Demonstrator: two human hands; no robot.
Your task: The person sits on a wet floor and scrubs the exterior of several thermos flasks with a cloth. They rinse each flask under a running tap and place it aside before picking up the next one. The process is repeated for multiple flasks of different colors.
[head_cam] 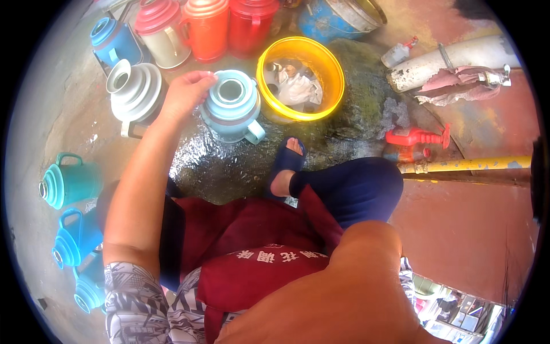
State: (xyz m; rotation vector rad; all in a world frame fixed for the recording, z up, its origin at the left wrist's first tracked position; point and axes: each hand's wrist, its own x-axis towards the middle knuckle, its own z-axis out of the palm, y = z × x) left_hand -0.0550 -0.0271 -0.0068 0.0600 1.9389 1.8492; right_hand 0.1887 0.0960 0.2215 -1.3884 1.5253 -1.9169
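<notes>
My left hand [189, 91] reaches forward and grips the upper left edge of a light-blue thermos flask [231, 107] with its fingertips. The flask stands upright and uncapped on the wet floor, its handle towards the lower right. My right forearm is raised close to the camera across the lower right, and my right hand is out of view. Just right of the flask stands a yellow bucket [300, 115] with a crumpled whitish cloth [300, 88] and other items in it. On the left is a grey-white flask [139, 96] with a flared metal-coloured piece on its top.
Red, orange, cream and blue flasks [208, 34] stand at the back. Teal and blue flasks [77, 182] lie on the left. A battered blue bucket [328, 19], a white pipe [464, 53] with a pink cloth, a red spray bottle [412, 136] and a yellow pipe [477, 164] are beyond my right knee.
</notes>
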